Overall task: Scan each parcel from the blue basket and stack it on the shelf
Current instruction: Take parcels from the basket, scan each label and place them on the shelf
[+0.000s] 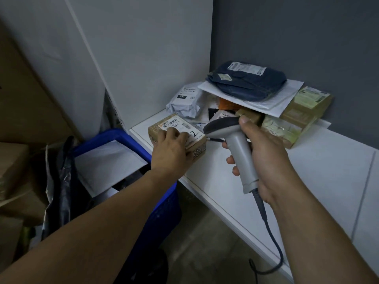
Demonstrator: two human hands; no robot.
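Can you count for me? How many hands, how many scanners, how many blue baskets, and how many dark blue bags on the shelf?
Hands: 2, the left hand holding a brown box, the right hand holding the scanner
Scanners: 1
Blue baskets: 1
Dark blue bags: 1
Total: 5

Dim, bluish indoor light, soft shadows, wide-angle bending at edges, slight blur.

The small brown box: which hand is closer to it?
Left. The left hand grips the small brown box, fingers on its label; the right hand holds the scanner beside it, apart.
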